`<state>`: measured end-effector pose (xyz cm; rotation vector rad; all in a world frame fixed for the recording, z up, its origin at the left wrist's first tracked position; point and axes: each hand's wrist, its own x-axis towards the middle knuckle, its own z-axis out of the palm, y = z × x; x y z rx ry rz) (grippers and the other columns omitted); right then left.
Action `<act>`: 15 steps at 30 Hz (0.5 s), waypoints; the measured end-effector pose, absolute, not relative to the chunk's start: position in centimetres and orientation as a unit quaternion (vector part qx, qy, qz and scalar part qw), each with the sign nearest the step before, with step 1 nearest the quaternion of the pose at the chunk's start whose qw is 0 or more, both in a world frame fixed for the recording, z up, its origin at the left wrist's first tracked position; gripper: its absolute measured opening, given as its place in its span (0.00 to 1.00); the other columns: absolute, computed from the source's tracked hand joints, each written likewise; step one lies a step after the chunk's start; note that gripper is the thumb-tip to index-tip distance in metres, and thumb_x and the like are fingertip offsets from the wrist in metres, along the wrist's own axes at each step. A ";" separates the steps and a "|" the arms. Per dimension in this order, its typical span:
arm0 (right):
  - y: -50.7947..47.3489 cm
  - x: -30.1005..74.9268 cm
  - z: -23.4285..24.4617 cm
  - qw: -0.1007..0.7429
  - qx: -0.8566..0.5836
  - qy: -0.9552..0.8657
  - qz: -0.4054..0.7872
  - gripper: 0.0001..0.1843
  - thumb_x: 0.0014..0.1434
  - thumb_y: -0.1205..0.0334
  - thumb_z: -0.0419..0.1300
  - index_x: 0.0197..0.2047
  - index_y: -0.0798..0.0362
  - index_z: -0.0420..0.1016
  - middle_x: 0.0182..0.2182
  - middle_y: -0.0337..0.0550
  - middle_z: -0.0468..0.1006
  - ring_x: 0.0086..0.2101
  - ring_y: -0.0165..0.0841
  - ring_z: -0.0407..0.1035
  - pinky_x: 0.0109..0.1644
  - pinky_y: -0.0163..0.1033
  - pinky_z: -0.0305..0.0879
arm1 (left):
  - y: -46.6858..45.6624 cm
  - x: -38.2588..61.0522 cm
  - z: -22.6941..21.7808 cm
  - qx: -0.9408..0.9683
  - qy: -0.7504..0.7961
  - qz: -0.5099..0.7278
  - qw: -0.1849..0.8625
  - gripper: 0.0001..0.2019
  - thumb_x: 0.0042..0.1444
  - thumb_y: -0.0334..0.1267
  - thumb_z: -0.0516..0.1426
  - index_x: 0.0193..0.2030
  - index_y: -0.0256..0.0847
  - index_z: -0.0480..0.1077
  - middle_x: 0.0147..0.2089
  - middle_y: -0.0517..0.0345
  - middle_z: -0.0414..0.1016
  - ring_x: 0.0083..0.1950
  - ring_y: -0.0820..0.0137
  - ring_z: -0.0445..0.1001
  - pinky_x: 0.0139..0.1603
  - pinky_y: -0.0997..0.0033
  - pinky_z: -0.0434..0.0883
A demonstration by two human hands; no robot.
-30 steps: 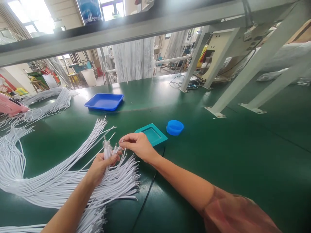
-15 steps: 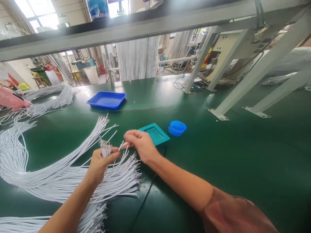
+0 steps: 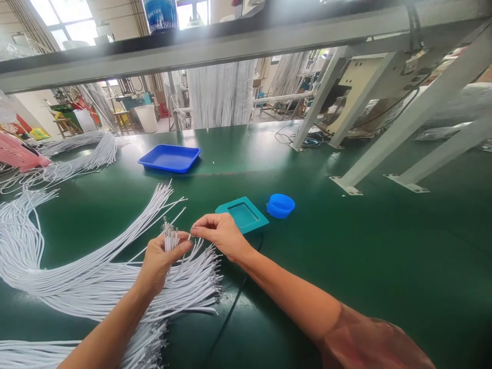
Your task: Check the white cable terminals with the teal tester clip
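Note:
My left hand (image 3: 163,256) is closed around a bundle of white cables (image 3: 171,238), their stripped-looking ends pointing up above the fingers. One cable end sticks out between its thumb and forefinger. At that end, my right hand (image 3: 219,233) pinches with thumb and forefinger; the tip is mostly hidden by the fingers. Beneath both hands lies a thick spread of white cables (image 3: 192,287), ends fanned to the right. Another bunch of cables (image 3: 126,236) curves up on the left. Just beyond my right hand is a teal square tray (image 3: 251,223).
A round blue dish (image 3: 280,206) stands right of the teal tray. Farther back sits a blue rectangular tray (image 3: 169,158). White metal legs (image 3: 353,177) are fixed to the green table (image 3: 346,277) at right, under a crossbeam (image 3: 200,51). A pink object (image 3: 21,154) lies at far left.
My right hand has come down slightly and its fingers have closed on the cable end at my left thumb. The left hand keeps its bundle. The view has shifted a little.

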<state>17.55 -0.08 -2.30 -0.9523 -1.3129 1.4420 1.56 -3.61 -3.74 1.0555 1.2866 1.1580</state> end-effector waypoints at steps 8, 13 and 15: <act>-0.2 16.9 -3.4 0.360 -0.223 -0.358 0.832 0.10 0.42 0.61 0.65 0.25 0.59 0.73 0.21 0.38 0.70 0.22 0.23 0.60 0.27 0.32 0.56 | -3.7 1.1 -3.3 0.455 0.474 0.470 0.589 0.08 0.44 0.36 0.62 0.30 0.33 0.73 0.23 0.58 0.68 0.22 0.81 0.55 0.21 0.78 0.50; 0.6 17.9 -2.9 0.367 -0.276 -0.471 0.753 0.20 0.41 0.61 0.67 0.40 0.54 0.72 0.29 0.37 0.68 0.24 0.23 0.60 0.29 0.32 0.58 | -3.4 0.9 -3.1 0.445 0.475 0.463 0.601 0.07 0.47 0.37 0.61 0.28 0.33 0.73 0.20 0.61 0.63 0.20 0.82 0.50 0.20 0.77 0.46; 0.6 18.4 -2.4 0.385 -0.282 -0.585 0.656 0.32 0.38 0.63 0.69 0.48 0.48 0.67 0.35 0.37 0.67 0.28 0.24 0.60 0.32 0.33 0.59 | -3.4 0.9 -3.0 0.442 0.477 0.458 0.606 0.08 0.47 0.37 0.60 0.28 0.33 0.72 0.17 0.63 0.59 0.20 0.82 0.48 0.20 0.77 0.45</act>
